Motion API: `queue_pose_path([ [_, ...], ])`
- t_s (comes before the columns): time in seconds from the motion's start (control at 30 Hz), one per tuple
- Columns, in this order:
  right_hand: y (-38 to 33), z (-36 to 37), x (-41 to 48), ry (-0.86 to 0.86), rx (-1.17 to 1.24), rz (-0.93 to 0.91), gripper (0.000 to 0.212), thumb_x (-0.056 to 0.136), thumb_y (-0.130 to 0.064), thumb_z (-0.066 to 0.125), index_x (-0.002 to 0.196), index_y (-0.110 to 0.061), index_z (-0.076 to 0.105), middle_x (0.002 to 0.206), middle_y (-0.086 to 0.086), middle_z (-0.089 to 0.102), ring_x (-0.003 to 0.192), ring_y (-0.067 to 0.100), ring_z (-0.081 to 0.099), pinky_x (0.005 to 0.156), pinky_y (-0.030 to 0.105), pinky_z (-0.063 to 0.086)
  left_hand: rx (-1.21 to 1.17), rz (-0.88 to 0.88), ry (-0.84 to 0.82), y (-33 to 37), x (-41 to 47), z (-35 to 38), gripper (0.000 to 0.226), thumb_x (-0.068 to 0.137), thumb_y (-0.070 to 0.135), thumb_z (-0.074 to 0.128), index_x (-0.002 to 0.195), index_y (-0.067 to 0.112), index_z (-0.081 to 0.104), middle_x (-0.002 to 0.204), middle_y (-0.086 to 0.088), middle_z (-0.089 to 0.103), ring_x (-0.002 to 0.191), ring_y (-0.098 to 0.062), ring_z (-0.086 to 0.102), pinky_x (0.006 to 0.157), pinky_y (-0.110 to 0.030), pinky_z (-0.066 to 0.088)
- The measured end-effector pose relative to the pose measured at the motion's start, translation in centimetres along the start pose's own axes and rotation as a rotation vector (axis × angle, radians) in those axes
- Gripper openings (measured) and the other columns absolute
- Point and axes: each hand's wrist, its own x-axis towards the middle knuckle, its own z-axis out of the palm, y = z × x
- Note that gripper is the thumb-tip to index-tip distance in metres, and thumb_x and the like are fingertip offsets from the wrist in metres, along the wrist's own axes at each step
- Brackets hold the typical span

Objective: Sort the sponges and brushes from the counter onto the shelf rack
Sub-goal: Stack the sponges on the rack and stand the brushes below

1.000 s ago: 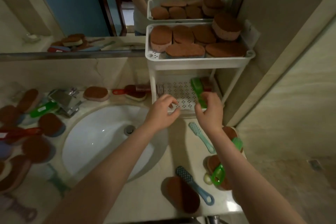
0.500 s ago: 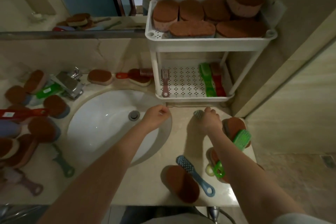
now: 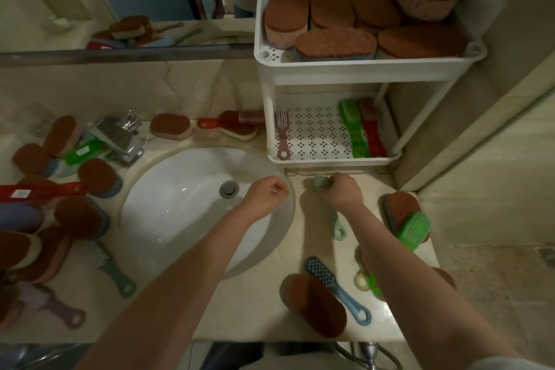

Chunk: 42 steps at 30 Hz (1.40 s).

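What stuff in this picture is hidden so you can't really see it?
All in the head view:
1. The pale teal plastic brush: its middle is under the right hand.
2. The left hand: curled fingers hide whether it holds anything.
3. The green plastic brush, low on the right: mostly under the right forearm.
4. The brown-topped sponges at the left edge: cut off and blurry.

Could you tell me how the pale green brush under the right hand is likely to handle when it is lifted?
The pale green brush looks like thin moulded plastic, so probably stiff and light. The right hand grips it near the bristle head, so the long handle should simply trail, not flop. Flat-sided, it seems unlikely to roll.
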Motion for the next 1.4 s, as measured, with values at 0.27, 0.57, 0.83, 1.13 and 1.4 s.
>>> queue_pose_path([
  [0.27, -3.0, -0.7, -2.6, 0.137, 0.601, 0.056, 0.032, 0.076, -0.034, 0.073, 0.083, -0.003, 0.069, 0.078, 0.014, 0.069, 0.066, 0.022, 0.059, 0.062, 0.038, 0.048, -0.004, 0.063, -0.253, 1.1, 0.5, -0.3, 0.033, 0.088, 0.024, 0.061, 0.116, 0.007, 0.060, 0.109, -0.008, 0.062, 0.103, -0.021, 0.059, 0.092, -0.032, 0.045],
  [0.57, -3.8, -1.6, -5.8, 0.220, 0.889, 0.178, 0.036, 0.083, -0.042, 0.067, 0.081, -0.006, 0.065, 0.067, 0.003, 0.058, 0.053, 0.012, 0.048, 0.048, 0.022, 0.038, -0.051, 0.158, -0.418, 1.6, 0.3, -0.4, 0.024, 0.089, 0.017, 0.059, 0.088, -0.005, 0.069, 0.079, -0.013, 0.069, 0.071, -0.018, 0.061, 0.071, -0.026, 0.049],
  [0.83, 1.7, -0.3, -9.2, 0.513, 0.604, 0.459, 0.033, 0.089, -0.042, 0.059, 0.104, -0.013, 0.061, 0.091, 0.008, 0.065, 0.083, 0.028, 0.061, 0.067, 0.031, 0.041, -0.112, 0.092, -0.425, 0.9, 0.2, 0.7, 0.021, 0.090, 0.013, 0.056, 0.097, -0.003, 0.067, 0.096, -0.016, 0.071, 0.071, -0.013, 0.064, 0.075, -0.028, 0.052],
  [1.13, 6.1, 0.4, -12.5, 0.503, 0.427, 0.779, 0.056, 0.083, -0.042, 0.064, 0.119, -0.006, 0.041, 0.119, 0.020, 0.059, 0.109, 0.040, 0.057, 0.083, 0.041, 0.045, -0.115, 0.057, -0.435, 1.5, -0.3, 2.5, 0.019, 0.092, 0.016, 0.055, 0.100, 0.001, 0.066, 0.094, -0.014, 0.071, 0.071, -0.009, 0.063, 0.068, -0.024, 0.052],
  [1.4, 7.1, 0.2, -12.4, 0.456, 0.423, 0.869, 0.048, 0.086, -0.031, 0.064, 0.118, -0.003, 0.041, 0.119, 0.020, 0.057, 0.109, 0.041, 0.056, 0.074, 0.038, 0.041, -0.080, 0.060, -0.460, 1.9, -0.8, 3.0, 0.020, 0.092, 0.015, 0.055, 0.100, 0.001, 0.066, 0.092, -0.011, 0.070, 0.076, -0.013, 0.064, 0.066, -0.024, 0.052],
])
